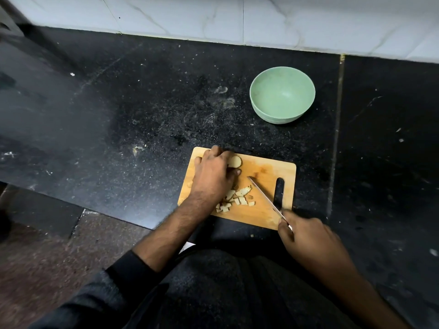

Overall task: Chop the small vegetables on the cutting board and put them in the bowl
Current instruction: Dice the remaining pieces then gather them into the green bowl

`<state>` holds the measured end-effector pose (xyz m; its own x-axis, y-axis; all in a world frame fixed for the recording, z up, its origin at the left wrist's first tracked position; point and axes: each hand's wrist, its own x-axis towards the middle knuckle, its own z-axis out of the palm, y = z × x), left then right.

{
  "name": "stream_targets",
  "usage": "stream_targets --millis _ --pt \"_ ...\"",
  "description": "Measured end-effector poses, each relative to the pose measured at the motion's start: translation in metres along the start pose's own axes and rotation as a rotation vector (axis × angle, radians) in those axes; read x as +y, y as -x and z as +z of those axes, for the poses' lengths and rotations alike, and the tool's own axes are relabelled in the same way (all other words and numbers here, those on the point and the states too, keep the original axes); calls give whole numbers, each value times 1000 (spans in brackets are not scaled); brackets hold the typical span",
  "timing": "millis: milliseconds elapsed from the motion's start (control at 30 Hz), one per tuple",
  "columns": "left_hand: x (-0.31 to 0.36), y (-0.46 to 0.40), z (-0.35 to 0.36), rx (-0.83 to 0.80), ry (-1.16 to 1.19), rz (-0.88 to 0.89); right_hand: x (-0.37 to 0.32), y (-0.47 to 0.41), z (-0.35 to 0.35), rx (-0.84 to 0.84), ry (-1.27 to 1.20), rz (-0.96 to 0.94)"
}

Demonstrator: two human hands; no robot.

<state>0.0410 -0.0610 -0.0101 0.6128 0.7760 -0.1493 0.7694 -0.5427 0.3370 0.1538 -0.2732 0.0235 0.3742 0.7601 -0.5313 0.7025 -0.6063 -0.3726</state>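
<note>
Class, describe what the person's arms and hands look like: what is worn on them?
The left hand and right hand are bare, with no gloves. A dark sleeve is pushed up the left forearm. The right forearm is bare as far as the frame shows. No watch or rings show.

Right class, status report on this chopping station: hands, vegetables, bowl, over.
Left hand holding round slice on cutting board. Right hand gripping knife. Chopped pieces on board. Bowl empty, path clear.

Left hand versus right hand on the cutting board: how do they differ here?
The left hand lies over the far-left part of the cutting board, fingers at a round slice; the right hand is off its near-right corner, gripping a knife. The left forearm crosses the board; the right does not. Both are bare.
</note>
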Motion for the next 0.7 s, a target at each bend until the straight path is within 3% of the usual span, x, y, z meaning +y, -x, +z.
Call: stream_targets --millis 300,700 --pt "20 11 11 -57 18 89 0 -7 -1 94 -54 58" --pt "22 13 10 -93 193 57 -6 -18 10 38 -63 42"
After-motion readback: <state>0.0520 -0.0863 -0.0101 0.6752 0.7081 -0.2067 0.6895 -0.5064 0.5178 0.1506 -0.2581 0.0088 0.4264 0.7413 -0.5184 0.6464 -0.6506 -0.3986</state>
